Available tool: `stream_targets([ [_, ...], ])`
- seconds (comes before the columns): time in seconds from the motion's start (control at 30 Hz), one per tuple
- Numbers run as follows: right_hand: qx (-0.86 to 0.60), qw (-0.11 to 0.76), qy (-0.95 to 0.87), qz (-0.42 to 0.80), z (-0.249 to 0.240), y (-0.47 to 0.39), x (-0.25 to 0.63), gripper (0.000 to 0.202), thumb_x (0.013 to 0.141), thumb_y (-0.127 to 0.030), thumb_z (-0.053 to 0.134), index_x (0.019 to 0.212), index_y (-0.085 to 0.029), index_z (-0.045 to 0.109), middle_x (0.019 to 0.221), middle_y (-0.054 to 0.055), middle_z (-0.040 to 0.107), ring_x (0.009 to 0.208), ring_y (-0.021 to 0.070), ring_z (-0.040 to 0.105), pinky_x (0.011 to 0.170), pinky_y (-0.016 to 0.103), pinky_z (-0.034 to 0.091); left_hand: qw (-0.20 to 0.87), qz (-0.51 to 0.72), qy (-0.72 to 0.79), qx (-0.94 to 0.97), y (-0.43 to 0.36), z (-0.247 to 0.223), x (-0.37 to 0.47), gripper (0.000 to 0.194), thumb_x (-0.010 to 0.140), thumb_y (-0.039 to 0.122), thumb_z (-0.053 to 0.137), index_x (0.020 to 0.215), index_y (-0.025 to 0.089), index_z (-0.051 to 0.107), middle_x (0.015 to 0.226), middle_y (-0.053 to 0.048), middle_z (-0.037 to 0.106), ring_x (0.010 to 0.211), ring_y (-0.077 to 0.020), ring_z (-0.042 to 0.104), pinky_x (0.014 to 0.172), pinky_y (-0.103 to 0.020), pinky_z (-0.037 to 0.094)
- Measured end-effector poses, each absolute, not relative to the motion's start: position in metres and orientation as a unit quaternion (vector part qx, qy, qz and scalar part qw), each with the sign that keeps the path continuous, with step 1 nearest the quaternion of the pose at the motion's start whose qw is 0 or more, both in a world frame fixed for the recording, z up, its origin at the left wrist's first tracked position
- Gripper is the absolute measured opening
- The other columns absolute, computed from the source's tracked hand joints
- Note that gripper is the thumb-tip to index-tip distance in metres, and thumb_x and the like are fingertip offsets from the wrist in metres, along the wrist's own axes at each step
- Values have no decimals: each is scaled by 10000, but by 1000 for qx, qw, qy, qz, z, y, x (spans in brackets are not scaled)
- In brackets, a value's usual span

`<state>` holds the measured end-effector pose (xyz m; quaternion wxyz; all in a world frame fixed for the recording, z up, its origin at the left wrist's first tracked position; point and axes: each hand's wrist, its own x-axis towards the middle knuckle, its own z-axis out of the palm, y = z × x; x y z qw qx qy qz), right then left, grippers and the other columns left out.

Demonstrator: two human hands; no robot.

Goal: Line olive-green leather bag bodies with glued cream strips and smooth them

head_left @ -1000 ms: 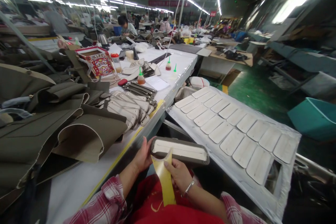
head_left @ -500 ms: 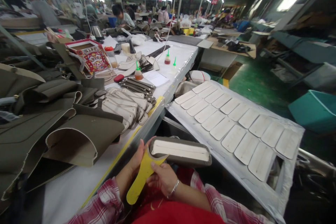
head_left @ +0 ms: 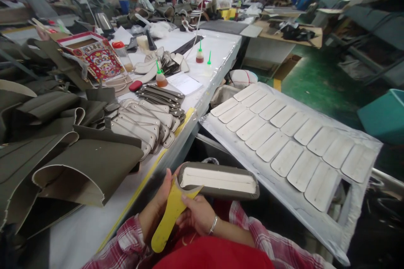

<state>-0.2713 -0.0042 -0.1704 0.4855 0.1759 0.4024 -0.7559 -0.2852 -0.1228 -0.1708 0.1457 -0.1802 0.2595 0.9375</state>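
Note:
Above my lap is a dark olive bag-like piece (head_left: 233,194) with rounded corners and a long white inner panel (head_left: 217,180) facing up. My left hand (head_left: 164,193) grips its left end, with the thumb up along the side. A flat yellow strip (head_left: 167,218), rounded at its lower end and forked at the top, lies against that same end. My right hand (head_left: 198,214) closes on the strip's right side, thumb on top and fingers curled beneath. Part of the left fingers is hidden behind the strip and the piece.
To the right slants a white-covered board (head_left: 227,134) bearing rows of pale rounded panels (head_left: 296,168). On the left table lie olive bag bodies (head_left: 88,155), strapped pieces (head_left: 142,126), an orange-liquid bottle (head_left: 161,79) and a red patterned box (head_left: 101,59). A teal bin (head_left: 383,113) stands right.
The view has tilted down and shifted slightly, so the surroundings sit higher. Both hands keep the same hold on the olive piece and the yellow strip.

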Motion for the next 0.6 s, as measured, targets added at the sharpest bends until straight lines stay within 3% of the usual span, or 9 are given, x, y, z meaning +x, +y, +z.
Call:
stream_targets([
  [0.33, 173, 479, 390, -767, -167, -7, -270, 482, 707, -453, 639, 923, -31, 552, 532, 87, 623, 382, 132, 562, 355, 190, 443, 147, 939, 254, -179, -122, -165, -281, 699, 760, 603, 505, 1328, 212, 389, 1162, -114, 586, 1052, -271, 555, 897, -318, 438],
  [0.6, 210, 482, 398, -752, -164, -11, -271, 523, 648, -542, 644, 849, -71, 539, 439, 47, 580, 343, 132, 538, 321, 172, 419, 168, 936, 245, -187, -122, -172, -293, 554, 845, 413, 506, 1337, 201, 360, 1144, -88, 596, 1035, -236, 565, 938, -329, 402],
])
